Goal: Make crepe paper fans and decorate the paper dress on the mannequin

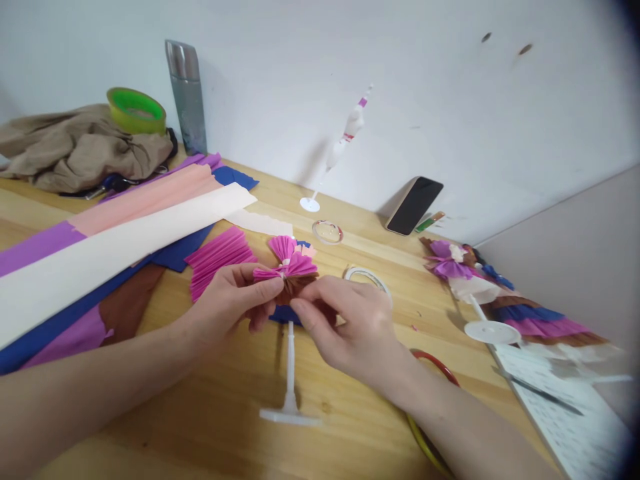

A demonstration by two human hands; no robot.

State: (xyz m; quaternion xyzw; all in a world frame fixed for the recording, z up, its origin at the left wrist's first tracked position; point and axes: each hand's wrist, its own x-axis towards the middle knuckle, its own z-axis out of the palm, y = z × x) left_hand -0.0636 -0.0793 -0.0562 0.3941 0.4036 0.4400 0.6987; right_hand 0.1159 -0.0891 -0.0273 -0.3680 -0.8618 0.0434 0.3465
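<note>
A small paper doll (289, 267) with pleated magenta crepe folds and a brown skirt is held above the wooden table (225, 413). My left hand (235, 300) pinches its magenta pleats from the left. From the right, my right hand (350, 323) has its fingers closed on the brown skirt. The doll's white plastic stand (291, 380) points toward me, its round base near the table's front. A fan of pleated magenta crepe paper (217, 257) lies just behind my left hand.
Long crepe paper sheets (100, 247) in cream, pink, purple and blue cover the left side. A bare doll on a stand (340, 150), a tape roll (327, 231), a phone (414, 205), a flask (187, 97), cloth with a green tape roll (136, 110), and finished dolls (480, 287) lie around.
</note>
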